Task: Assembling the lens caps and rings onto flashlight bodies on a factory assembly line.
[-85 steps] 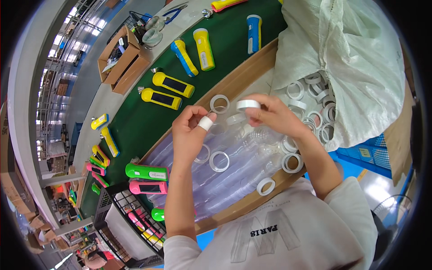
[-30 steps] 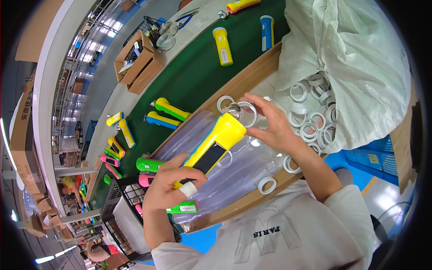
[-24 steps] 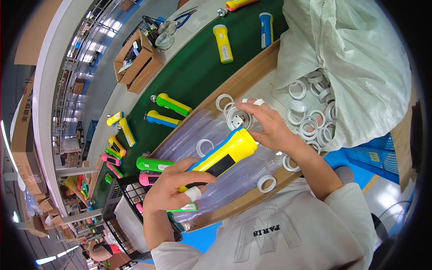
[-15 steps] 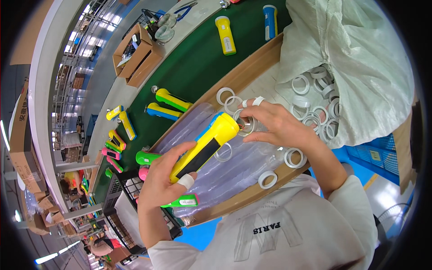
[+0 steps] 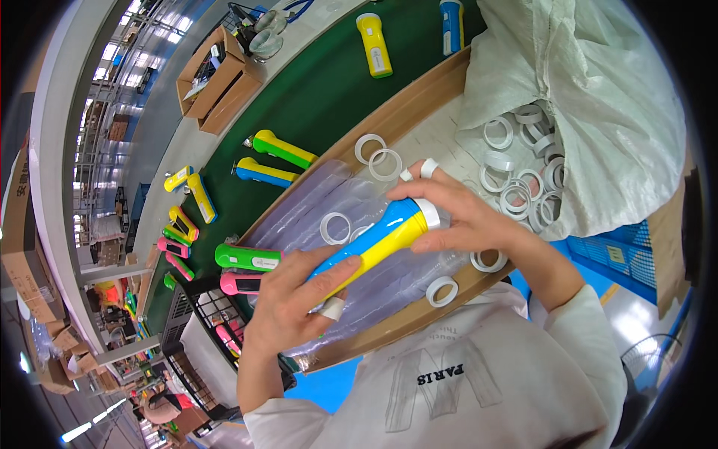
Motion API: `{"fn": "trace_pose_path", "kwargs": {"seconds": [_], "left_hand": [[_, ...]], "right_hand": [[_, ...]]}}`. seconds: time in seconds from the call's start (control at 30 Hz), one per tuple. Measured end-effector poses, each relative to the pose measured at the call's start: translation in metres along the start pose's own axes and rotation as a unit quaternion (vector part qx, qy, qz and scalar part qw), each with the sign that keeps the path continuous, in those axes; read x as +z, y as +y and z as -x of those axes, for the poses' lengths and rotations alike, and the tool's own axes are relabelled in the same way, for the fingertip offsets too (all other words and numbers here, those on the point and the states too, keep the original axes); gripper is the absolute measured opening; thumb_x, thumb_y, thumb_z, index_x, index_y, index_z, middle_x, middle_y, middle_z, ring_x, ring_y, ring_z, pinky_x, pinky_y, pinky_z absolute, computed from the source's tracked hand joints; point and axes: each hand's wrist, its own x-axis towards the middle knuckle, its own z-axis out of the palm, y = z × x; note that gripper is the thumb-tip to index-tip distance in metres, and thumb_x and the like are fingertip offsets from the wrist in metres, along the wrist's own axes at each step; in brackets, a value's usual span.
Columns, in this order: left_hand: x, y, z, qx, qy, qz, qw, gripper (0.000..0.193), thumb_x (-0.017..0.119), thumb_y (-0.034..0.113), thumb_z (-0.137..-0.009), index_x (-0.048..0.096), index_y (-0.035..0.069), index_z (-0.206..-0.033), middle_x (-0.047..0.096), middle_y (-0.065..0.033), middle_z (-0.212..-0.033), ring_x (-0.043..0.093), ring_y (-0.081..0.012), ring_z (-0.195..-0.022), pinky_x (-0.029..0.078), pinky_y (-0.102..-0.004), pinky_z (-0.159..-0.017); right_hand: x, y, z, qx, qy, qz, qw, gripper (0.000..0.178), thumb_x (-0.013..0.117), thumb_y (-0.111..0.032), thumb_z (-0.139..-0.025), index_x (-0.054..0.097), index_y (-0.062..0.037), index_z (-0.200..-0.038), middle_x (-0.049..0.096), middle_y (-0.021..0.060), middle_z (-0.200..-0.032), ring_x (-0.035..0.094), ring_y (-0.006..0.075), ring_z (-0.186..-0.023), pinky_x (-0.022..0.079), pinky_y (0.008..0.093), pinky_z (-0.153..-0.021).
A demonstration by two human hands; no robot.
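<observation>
A yellow and blue flashlight (image 5: pixel 383 245) lies tilted across my hands, its head to the upper right. My left hand (image 5: pixel 295 303) wraps round its body, thumb on top. A white ring (image 5: pixel 429 214) sits at the head's end, with the thumb and fingers of my right hand (image 5: pixel 464 213) closed about it. Whether the ring is fully seated cannot be made out. White tape is on fingers of both hands. Beneath the flashlight, clear plastic sleeves (image 5: pixel 299 209) lie in a cardboard tray (image 5: pixel 359 348), with loose white rings (image 5: pixel 335 228) on top.
Several flashlights (image 5: pixel 374 46) lie on the green conveyor belt (image 5: pixel 314 97) beyond the tray. At right, white rings (image 5: pixel 516 198) spill from a woven sack (image 5: pixel 598 112). Green (image 5: pixel 247 257) and pink flashlights (image 5: pixel 241 283) lie near a black basket (image 5: pixel 187 352). An open carton (image 5: pixel 224 90) stands behind the belt.
The flashlight has turned, so its black panel is out of sight and its blue side shows. Its head has moved right, and the white ring, earlier apart in my right hand, is now on it.
</observation>
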Motion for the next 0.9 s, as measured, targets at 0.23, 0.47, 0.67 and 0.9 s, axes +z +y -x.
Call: {"fn": "trace_pose_path", "kwargs": {"seconds": [0.23,0.47,0.67,0.9], "left_hand": [[0.022,0.012,0.030,-0.081,0.018,0.291,0.953,0.052,0.079,0.007,-0.069,0.062,-0.001,-0.117,0.066,-0.0163,-0.098,0.066,-0.0270,-0.081,0.051,-0.0326,-0.072],[0.056,-0.020,-0.003,0.074,0.018,-0.192,0.978,0.062,0.071,-0.002,-0.057,0.061,0.005,-0.118,0.061,-0.0115,-0.118,0.055,-0.0256,-0.076,0.050,-0.0355,-0.065],[0.043,-0.004,0.021,-0.237,0.030,0.376,0.895,0.054,0.076,0.006,-0.073,0.057,0.003,-0.124,0.065,-0.0165,-0.109,0.065,-0.0268,-0.101,0.047,-0.0330,-0.091],[0.073,-0.023,-0.004,0.046,0.103,-0.150,0.982,0.064,0.071,-0.004,-0.058,0.059,0.006,-0.120,0.060,-0.0132,-0.119,0.057,-0.0286,-0.077,0.050,-0.0357,-0.067]], "right_hand": [[0.021,-0.056,0.005,-0.299,0.027,0.045,0.953,0.049,0.059,-0.039,-0.087,0.056,-0.0004,-0.116,0.058,0.0183,-0.111,0.057,0.0350,-0.101,0.046,0.0432,-0.089],[0.031,0.019,-0.024,0.353,0.139,-0.425,0.822,0.029,0.047,-0.026,-0.097,0.060,-0.0022,-0.107,0.062,0.0124,-0.102,0.060,0.0157,-0.094,0.049,0.0292,-0.082],[0.017,-0.010,-0.015,-0.063,0.102,0.021,0.993,0.048,0.031,-0.041,-0.101,0.056,-0.0046,-0.118,0.060,0.0095,-0.114,0.059,0.0227,-0.104,0.044,0.0335,-0.092],[0.013,0.012,-0.023,0.260,0.144,-0.318,0.900,0.038,0.040,-0.032,-0.097,0.059,-0.0002,-0.103,0.062,0.0090,-0.091,0.059,0.0190,-0.094,0.044,0.0301,-0.086]]}}
